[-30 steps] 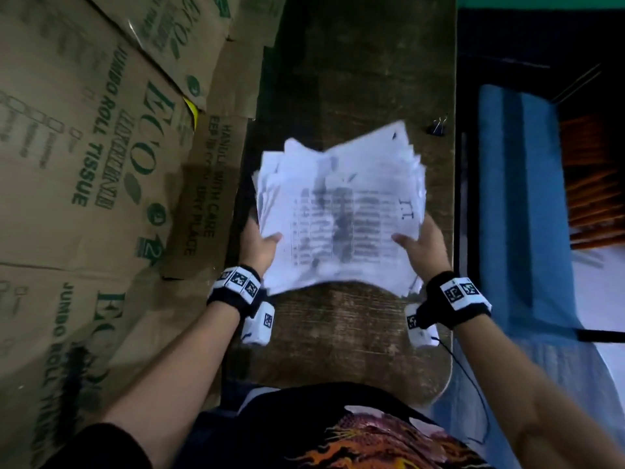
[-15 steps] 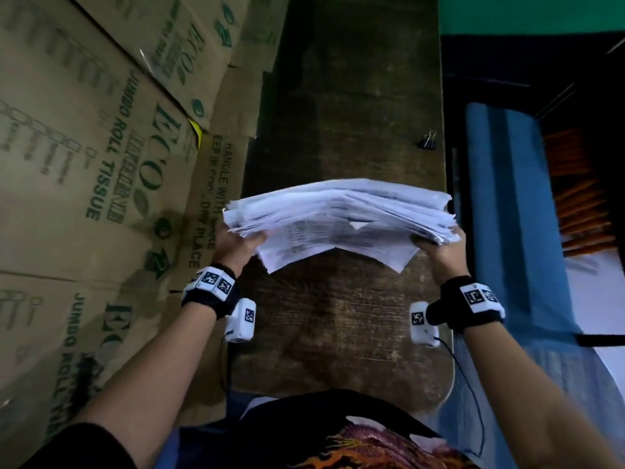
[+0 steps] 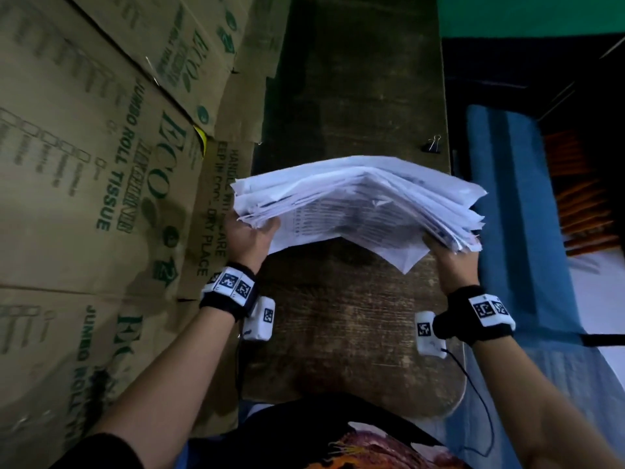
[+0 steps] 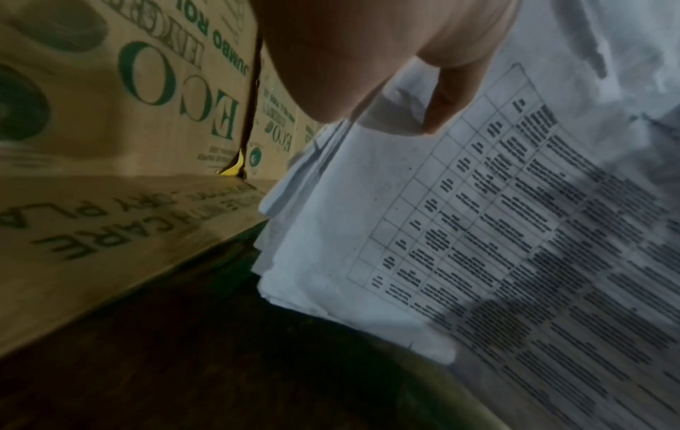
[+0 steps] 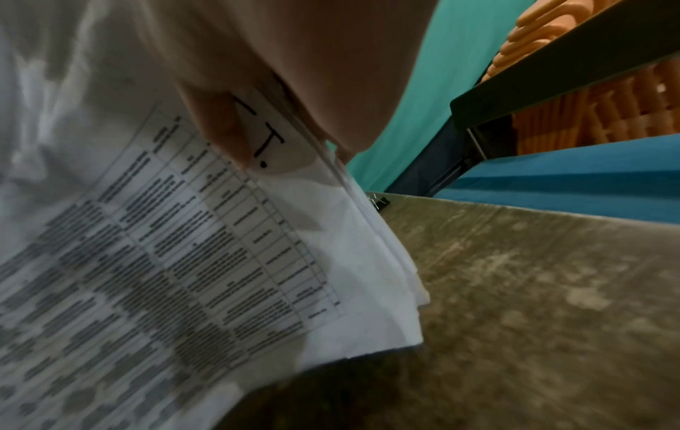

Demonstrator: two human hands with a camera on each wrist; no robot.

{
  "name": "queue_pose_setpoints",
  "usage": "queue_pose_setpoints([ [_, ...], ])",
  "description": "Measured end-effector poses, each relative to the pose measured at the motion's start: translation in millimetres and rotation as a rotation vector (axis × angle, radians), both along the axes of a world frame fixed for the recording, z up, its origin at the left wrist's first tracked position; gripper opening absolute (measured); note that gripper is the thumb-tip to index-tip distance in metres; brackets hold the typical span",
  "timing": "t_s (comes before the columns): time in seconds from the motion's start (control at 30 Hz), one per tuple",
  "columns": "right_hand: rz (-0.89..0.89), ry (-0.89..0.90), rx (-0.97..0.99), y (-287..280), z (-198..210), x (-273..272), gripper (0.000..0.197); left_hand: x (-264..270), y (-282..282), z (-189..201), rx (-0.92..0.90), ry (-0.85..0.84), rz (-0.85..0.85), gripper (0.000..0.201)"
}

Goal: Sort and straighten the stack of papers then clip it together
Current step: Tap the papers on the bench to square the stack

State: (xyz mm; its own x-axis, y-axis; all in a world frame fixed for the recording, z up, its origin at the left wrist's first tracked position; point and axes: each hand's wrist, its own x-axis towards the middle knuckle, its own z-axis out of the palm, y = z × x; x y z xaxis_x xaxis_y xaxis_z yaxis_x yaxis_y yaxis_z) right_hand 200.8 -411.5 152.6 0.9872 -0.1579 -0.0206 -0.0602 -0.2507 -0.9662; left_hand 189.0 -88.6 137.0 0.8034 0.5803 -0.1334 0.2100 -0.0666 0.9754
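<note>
A thick, uneven stack of white printed papers [image 3: 358, 201] is held up above the dark wooden table [image 3: 355, 333], tipped so its edges face me. My left hand [image 3: 248, 233] grips the stack's left end, thumb on the printed sheet [image 4: 478, 232]. My right hand [image 3: 446, 258] grips the right end, thumb pressed beside a handwritten mark on the near sheet [image 5: 184, 247]. The sheets' edges are ragged and out of line. A small black binder clip [image 3: 432, 144] lies on the table beyond the stack, near the right edge; it also shows as the clip [image 5: 381, 202] in the right wrist view.
Flattened brown cardboard boxes [image 3: 101, 164] with green print line the left side, right against the table. A blue cloth surface [image 3: 507, 214] runs along the right, past the table edge. Orange items [image 3: 581, 198] sit on a dark rack at far right.
The stack went from lying face-up toward me to being tipped up on edge and lifted; both hands kept their grip on its ends and spread slightly apart.
</note>
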Motion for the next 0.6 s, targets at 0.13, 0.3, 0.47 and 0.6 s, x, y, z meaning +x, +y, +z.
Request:
queue_pose_setpoints([
  [0.13,0.065,0.111,-0.01,-6,-27,-7,0.036,-8,10,-32,0.004,0.15,-0.08,0.062],
  [0.3,0.068,0.154,0.002,1,-33,-2,0.046,-10,24,-31,0.027,0.293,-0.199,0.036],
  [0.47,-0.046,0.3,0.075,-1,-25,2,0.043,-2,25,-38,0.054,0.533,-0.339,0.048],
  [0.6,-0.105,0.765,-0.03,-26,-39,-8,0.058,-27,9,34,0.293,0.775,-0.498,0.051],
])
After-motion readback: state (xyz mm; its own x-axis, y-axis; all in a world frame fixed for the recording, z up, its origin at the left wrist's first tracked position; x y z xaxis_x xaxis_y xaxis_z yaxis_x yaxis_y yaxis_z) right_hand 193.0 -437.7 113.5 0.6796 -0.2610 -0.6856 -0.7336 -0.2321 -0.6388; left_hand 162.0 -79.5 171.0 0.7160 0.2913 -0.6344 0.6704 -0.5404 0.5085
